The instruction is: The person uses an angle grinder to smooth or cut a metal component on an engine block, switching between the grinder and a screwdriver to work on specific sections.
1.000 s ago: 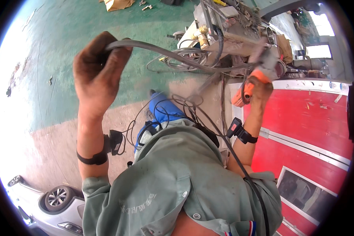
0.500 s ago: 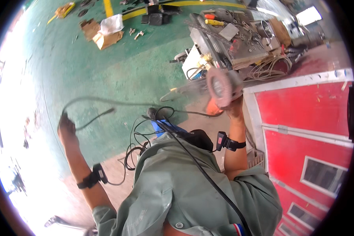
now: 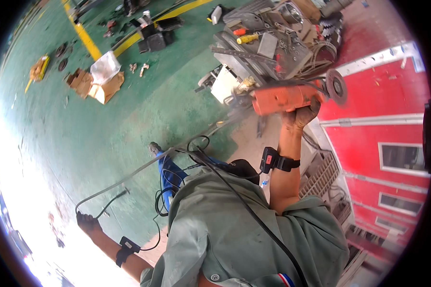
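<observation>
We hold an orange grinder (image 3: 285, 98) in our right hand (image 3: 304, 115), out ahead of our body, where it shows in front of the lower edge of a cluttered tool cart (image 3: 294, 69). Our right fingers are clamped around its body close to the disc end. The grinder looks long and rounded, its orange shell scuffed and dirty, with a darker metal head at the far end. A round, dusty pinkish-brown disc (image 3: 339, 87) sits on that head, its face turned to the right, near the red panels (image 3: 368, 100). The tail end is smeared by blur.

Off to the left, over the green floor (image 3: 124, 143), our left hand (image 3: 87, 222) has its fingers closed on a dark cord (image 3: 129, 176). One length runs toward the grinder's tail, though we cannot make out the join; a short loose end curls up beside the hand.
</observation>
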Demonstrator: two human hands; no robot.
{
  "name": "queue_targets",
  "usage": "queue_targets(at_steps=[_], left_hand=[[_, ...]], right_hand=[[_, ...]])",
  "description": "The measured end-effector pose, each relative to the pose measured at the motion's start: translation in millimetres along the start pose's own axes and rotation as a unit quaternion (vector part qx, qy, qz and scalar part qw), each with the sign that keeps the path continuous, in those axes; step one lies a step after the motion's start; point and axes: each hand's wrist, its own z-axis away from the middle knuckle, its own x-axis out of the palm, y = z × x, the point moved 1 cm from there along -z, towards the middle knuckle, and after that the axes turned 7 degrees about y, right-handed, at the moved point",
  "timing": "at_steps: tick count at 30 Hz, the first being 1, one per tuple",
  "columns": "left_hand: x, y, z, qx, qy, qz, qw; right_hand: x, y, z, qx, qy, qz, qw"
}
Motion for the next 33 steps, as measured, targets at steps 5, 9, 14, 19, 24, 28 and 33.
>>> queue_targets(at_steps=[5, 9, 14, 19, 24, 28, 33], left_hand=[[99, 62, -116, -0.005, -0.075, 0.023, 0.997], [219, 92, -163, 0.038, -0.117, -0.061, 0.991], [390, 97, -149, 0.059, -0.255, -0.242, 0.934], [531, 82, -59, 0.164, -0.534, -0.305, 0.771], [625, 63, 61, 0.178, -0.625, -0.323, 0.688], [689, 51, 138, 0.154, -0.669, -0.389, 0.614], [745, 27, 264, 0.168, -0.804, -0.413, 0.393]], right_hand=[[2, 39, 13, -0.032, 0.057, 0.045, 0.997], [37, 64, 32, -0.042, 0.065, 0.066, 0.995], [58, 79, 45, -0.167, 0.164, 0.157, 0.959], [86, 92, 40, -0.299, 0.241, 0.197, 0.902], [63, 100, 27, -0.286, 0.276, 0.193, 0.897], [48, 112, -11, -0.310, 0.355, 0.150, 0.869], [37, 133, -74, -0.257, 0.300, 0.091, 0.914]])
